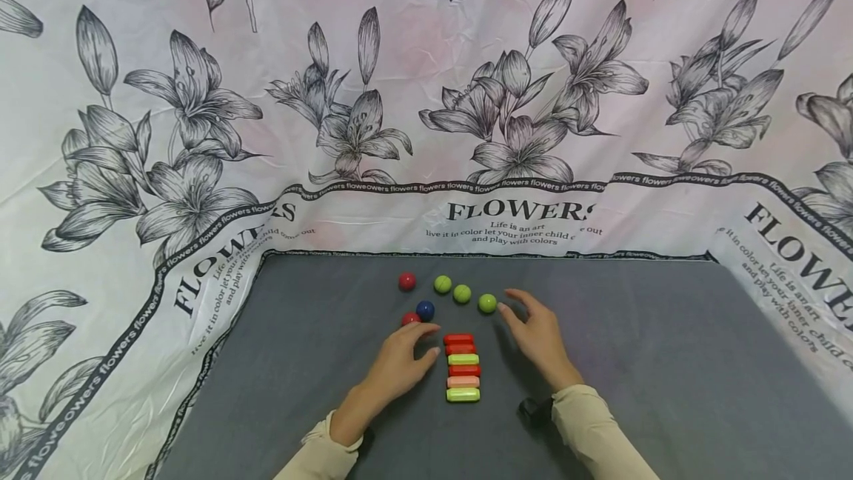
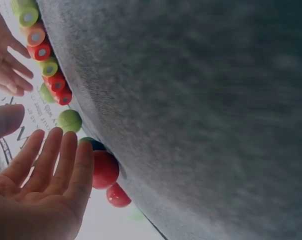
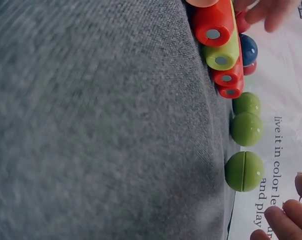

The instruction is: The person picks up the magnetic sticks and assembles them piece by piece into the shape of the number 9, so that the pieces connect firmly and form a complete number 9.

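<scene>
My left hand [image 1: 398, 363] hovers with fingers spread at the near red ball [image 1: 409, 318], which it partly covers in the head view. A dark blue ball [image 1: 425, 310] sits right beside that red ball. My right hand [image 1: 538, 335] is held with relaxed fingers just right of a green ball [image 1: 488, 304]; its palm is empty. Between the hands lies a column of several short, thick sticks [image 1: 463, 370], side by side in red, yellow-green and salmon. In the left wrist view, their ends [image 2: 41, 51] show pale round centres.
Two more green balls [image 1: 462, 294] stand farther back, left of the one by my right hand. Another red ball [image 1: 407, 281] is at the back left. The grey cloth [image 1: 640, 361] covers the table, ending at a flower-printed sheet [image 1: 373, 221]. A dark object [image 1: 533, 413] shows by the right wrist.
</scene>
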`<control>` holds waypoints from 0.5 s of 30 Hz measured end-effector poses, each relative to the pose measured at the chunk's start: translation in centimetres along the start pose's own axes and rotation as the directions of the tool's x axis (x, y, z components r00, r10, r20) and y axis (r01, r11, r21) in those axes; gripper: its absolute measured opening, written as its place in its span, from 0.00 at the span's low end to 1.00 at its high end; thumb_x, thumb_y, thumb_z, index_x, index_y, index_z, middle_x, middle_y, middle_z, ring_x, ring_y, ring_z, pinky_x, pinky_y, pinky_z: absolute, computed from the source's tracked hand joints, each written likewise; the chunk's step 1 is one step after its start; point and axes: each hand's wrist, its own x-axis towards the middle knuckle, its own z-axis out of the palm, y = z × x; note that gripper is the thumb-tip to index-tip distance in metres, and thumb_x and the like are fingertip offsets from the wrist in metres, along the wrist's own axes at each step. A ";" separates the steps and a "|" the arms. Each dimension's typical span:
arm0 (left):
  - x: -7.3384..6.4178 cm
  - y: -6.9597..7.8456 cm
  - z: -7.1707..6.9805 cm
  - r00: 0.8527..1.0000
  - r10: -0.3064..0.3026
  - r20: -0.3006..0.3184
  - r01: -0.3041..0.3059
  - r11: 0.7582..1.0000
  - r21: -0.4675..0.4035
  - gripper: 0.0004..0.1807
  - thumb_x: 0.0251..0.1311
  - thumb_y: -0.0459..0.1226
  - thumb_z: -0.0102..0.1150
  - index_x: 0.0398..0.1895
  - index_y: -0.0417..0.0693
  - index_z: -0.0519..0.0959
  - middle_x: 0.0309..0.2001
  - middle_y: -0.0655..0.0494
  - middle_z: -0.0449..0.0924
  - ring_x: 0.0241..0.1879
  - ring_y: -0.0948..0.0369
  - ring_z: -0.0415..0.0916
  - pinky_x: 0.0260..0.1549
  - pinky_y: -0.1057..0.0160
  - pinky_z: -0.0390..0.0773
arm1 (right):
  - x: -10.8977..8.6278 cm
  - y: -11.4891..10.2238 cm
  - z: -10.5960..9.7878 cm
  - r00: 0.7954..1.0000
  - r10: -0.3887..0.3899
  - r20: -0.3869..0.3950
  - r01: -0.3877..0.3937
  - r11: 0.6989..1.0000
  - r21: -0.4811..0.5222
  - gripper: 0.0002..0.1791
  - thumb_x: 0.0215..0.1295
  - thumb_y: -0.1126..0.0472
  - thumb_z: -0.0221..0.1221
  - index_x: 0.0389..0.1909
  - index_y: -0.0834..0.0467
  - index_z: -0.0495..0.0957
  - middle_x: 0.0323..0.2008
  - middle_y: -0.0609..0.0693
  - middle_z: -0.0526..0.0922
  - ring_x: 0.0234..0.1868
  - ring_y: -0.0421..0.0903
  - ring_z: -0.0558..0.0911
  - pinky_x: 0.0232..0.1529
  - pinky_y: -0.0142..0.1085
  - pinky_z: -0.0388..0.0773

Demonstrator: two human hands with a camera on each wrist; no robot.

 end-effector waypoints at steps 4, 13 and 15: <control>0.3 -0.1 0.4 1.000 0.014 -0.009 -0.014 1.000 -0.002 0.19 0.65 0.38 0.64 0.59 0.47 0.80 0.54 0.54 0.84 0.55 0.57 0.81 0.57 0.51 0.78 | 0.0 -0.1 0.1 1.000 0.003 -0.003 -0.002 1.000 0.003 0.21 0.67 0.57 0.64 0.59 0.58 0.79 0.58 0.59 0.84 0.62 0.60 0.80 0.61 0.56 0.75; 1.0 0.1 0.5 1.000 -0.011 0.025 0.012 0.998 -0.055 0.19 0.65 0.37 0.63 0.59 0.45 0.80 0.55 0.51 0.84 0.56 0.54 0.80 0.58 0.48 0.77 | 0.3 0.0 0.2 1.000 0.012 0.016 -0.012 1.000 -0.008 0.21 0.69 0.55 0.63 0.60 0.57 0.79 0.59 0.59 0.82 0.63 0.61 0.79 0.62 0.57 0.73; 1.1 0.3 0.4 0.999 -0.017 0.035 0.019 0.998 -0.057 0.20 0.65 0.38 0.62 0.59 0.45 0.79 0.55 0.51 0.83 0.56 0.53 0.80 0.57 0.48 0.77 | 0.3 0.0 0.3 1.000 0.014 0.015 -0.013 1.000 -0.012 0.21 0.69 0.55 0.62 0.61 0.57 0.79 0.60 0.60 0.82 0.63 0.61 0.79 0.62 0.58 0.73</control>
